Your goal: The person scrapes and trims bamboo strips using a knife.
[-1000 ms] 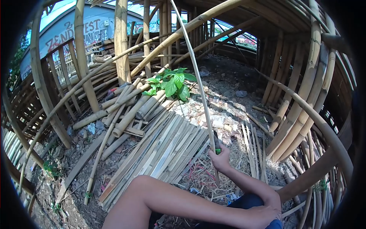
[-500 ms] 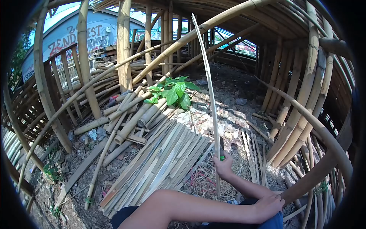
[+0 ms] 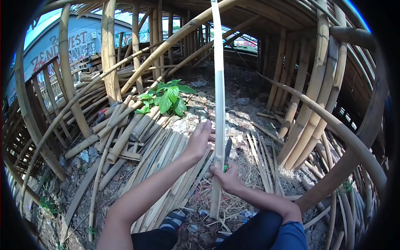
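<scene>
A long pale bamboo strip [image 3: 219,96] stands nearly upright in front of me, its lower end close to the ground. My right hand [image 3: 226,176] is closed round the strip's lower part and also grips a knife [image 3: 228,151] with a green handle, its dark blade pointing up beside the strip. To the left of the strip, my left hand [image 3: 201,141] is raised with its fingers apart, their tips close to the strip; whether they touch it I cannot tell. Under my left arm lies a pile of split bamboo strips [image 3: 155,156].
Bamboo poles [image 3: 121,143] and a leafy green plant [image 3: 168,98] are beyond the pile. More strips [image 3: 262,160] lie on the right. A curved pole [image 3: 329,118] crosses the right side, near upright posts [image 3: 111,54] and a slanting beam [image 3: 346,166].
My left arm has come up from the lower right, and the left hand now sits beside the strip. The strip has turned its broad face toward me. The view has shifted right.
</scene>
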A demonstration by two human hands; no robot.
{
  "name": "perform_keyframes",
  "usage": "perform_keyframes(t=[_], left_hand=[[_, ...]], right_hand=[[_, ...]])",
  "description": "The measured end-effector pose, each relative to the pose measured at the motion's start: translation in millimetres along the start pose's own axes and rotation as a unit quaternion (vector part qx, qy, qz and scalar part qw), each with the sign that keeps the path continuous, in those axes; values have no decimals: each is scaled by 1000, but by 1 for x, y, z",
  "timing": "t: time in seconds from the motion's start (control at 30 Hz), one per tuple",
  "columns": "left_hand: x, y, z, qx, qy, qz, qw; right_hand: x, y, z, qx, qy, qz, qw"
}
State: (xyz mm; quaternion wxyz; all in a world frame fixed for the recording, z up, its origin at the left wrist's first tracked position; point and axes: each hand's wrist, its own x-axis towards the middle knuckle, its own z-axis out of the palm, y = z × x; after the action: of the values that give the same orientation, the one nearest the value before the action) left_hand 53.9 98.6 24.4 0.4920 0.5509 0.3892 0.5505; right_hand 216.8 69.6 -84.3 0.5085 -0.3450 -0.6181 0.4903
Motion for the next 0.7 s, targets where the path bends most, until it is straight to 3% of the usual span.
perform_keyframes(t=[0.07,0.2,0.27,0.33,0.43,0.53,0.6,0.7], left_hand=[[3,-11,1,-29,-87,9,996],[7,-47,12,-7,-46,25,999],[12,-48,10,2,-20,36,999],[16,-47,0,-28,-25,16,999],[11,-55,-27,45,-33,-31,998],[-11,-75,-57,38,-86,-88,992],[-29,-95,-77,57,-85,-106,989],[-51,-117,-92,21,-117,-174,978]], right_hand=[[0,1,13,12,-27,1,1000],[-2,10,30,55,5,0,998],[1,18,28,44,35,-100,993],[7,38,6,65,19,-90,994],[29,30,-14,149,102,2,984],[35,32,-31,105,169,-4,980],[29,35,-42,12,117,-63,991],[8,53,-46,-57,49,-48,996]])
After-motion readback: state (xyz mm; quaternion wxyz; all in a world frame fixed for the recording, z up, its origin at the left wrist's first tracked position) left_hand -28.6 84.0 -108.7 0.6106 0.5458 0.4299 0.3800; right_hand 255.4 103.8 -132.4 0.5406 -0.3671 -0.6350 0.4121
